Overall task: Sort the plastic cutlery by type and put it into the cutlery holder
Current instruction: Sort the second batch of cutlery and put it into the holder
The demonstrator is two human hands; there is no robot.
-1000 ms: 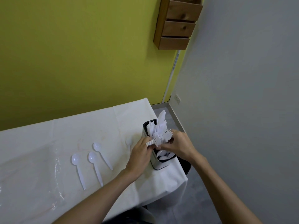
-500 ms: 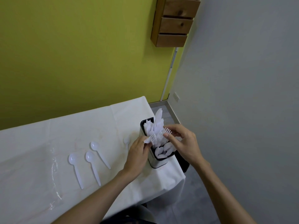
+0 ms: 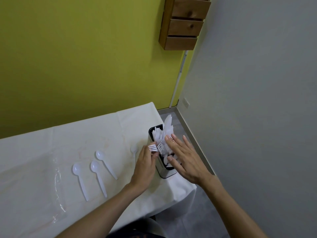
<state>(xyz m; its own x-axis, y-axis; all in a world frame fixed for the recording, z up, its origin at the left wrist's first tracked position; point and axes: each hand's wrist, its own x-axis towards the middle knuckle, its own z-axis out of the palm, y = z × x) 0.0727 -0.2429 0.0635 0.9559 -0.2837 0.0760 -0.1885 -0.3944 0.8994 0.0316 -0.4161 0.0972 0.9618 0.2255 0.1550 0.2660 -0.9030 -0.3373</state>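
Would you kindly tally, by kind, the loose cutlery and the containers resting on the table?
White plastic spoons: 4
Black-rimmed metal cutlery holder: 1
Total: 5

This is looking like a plain indoor room, a home or small office; which one is not showing. A yellow-green wall is meeting a grey wall. In that corner a wooden drawer unit is hanging and a white conduit is running down toward the grey floor. A socket is sitting low, and a white cloth is covering the worktop.
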